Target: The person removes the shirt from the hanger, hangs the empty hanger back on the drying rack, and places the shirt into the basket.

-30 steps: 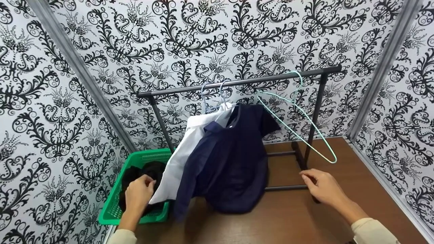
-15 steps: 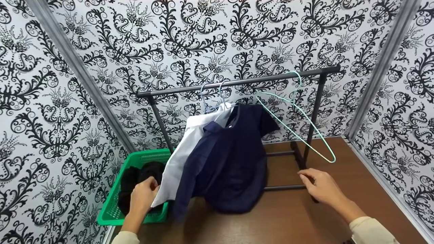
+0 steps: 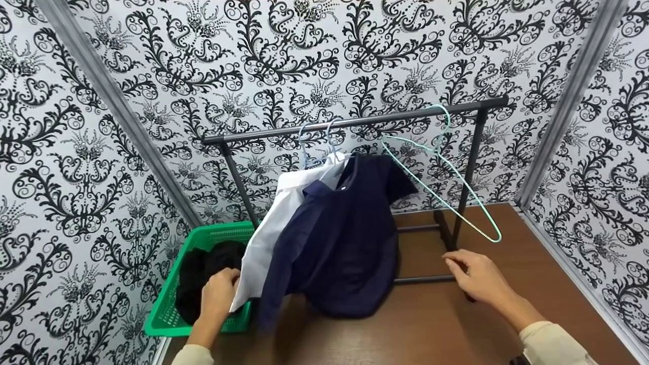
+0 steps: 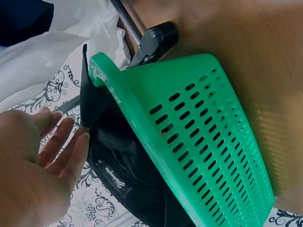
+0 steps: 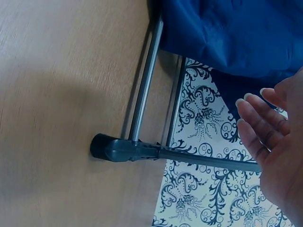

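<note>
My left hand (image 3: 219, 294) is over the right side of the green basket (image 3: 154, 310), beside the hem of a white shirt (image 3: 263, 243). In the left wrist view its fingers are loosely bent, with the fingertips at the edge of a black garment (image 4: 113, 142) bearing a white label. My right hand (image 3: 479, 276) hovers near the rack's right foot, fingers relaxed and holding nothing. A navy short-sleeved shirt (image 3: 360, 243) hangs in front of the white one, both on light blue hangers. A bare mint-green hanger (image 3: 447, 120) hangs farther right.
The dark metal clothes rack (image 3: 274, 133) spans the brown table (image 3: 385, 334). Its black foot (image 5: 113, 148) and lower bars show in the right wrist view. Patterned black-and-white walls (image 3: 284, 45) stand behind and at both sides.
My left hand has moved slightly right and down, closer to the white shirt's hem. My right hand has barely moved, and the clothes hang as before.
</note>
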The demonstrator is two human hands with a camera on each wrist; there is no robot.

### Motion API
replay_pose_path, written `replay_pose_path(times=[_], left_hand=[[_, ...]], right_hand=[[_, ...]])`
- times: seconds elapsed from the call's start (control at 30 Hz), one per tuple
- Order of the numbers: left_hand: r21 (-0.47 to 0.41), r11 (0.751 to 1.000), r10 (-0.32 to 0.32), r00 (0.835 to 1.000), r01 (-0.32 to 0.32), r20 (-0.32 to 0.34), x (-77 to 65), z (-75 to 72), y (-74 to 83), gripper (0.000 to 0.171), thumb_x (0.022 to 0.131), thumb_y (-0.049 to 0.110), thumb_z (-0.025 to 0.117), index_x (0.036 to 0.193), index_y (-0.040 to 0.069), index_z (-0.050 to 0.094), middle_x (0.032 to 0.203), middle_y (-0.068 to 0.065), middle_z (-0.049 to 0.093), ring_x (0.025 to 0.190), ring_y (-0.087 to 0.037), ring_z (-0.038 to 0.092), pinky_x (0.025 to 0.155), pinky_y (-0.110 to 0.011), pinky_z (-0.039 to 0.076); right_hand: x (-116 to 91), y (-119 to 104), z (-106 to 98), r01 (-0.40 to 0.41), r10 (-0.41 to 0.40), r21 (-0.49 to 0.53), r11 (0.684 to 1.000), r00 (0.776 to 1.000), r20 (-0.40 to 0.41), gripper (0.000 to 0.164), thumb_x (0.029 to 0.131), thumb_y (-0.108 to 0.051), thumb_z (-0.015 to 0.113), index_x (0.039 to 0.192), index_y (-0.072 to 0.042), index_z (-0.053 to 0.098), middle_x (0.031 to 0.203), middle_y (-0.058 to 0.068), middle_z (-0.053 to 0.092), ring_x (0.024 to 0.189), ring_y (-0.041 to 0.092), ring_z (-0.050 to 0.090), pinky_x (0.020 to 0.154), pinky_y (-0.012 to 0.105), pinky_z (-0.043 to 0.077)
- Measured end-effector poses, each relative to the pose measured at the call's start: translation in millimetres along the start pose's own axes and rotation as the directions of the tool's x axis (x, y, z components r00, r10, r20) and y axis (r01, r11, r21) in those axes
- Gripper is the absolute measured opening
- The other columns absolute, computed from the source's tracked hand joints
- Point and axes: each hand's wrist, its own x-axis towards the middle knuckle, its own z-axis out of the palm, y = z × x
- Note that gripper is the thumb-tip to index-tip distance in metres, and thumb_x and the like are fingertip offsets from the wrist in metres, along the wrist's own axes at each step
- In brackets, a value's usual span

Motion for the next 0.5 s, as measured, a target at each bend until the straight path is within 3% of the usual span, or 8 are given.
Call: replay_pose_path(times=[0.2,0.37,0.5], left_hand=[[0.023,0.999,0.040,0.998,-0.039,-0.047,-1.8,2.7,5.2,0.033,0.086,0.012,0.075,0.063,0.018,0.053,0.069,-0.001,0.055,0.065,-0.024,0.059,0.057,-0.052,0.050],[0.027,0.999,0.046,0.996,-0.044,-0.078,-1.5,1.6,9.0,0.033,0.084,0.009,0.074,0.063,0.018,0.050,0.068,-0.001,0.051,0.064,-0.020,0.053,0.055,-0.047,0.047],[0.015,0.999,0.033,0.997,-0.032,-0.063,-1.2,0.3,12.4,0.033,0.083,0.012,0.074,0.065,0.019,0.048,0.067,0.001,0.047,0.062,-0.016,0.046,0.055,-0.038,0.041]], right_hand=[[6.2,-7.6,3.7,0.019,-0.019,0.005,1.000,1.000,-0.002,0.016,0.098,-0.009,0.072,0.110,-0.012,0.082,0.105,-0.001,0.081,0.089,0.016,0.074,0.078,0.039,0.059],[21.5,-28.6,11.0,0.090,-0.088,0.030,0.995,0.995,-0.041,0.015,0.096,-0.007,0.074,0.109,-0.009,0.082,0.102,0.001,0.081,0.090,0.020,0.075,0.082,0.043,0.061],[44.2,-56.5,16.3,0.193,-0.188,0.055,0.980,0.977,-0.097,0.015,0.094,-0.005,0.075,0.107,-0.005,0.082,0.100,0.006,0.082,0.093,0.025,0.078,0.086,0.047,0.062]])
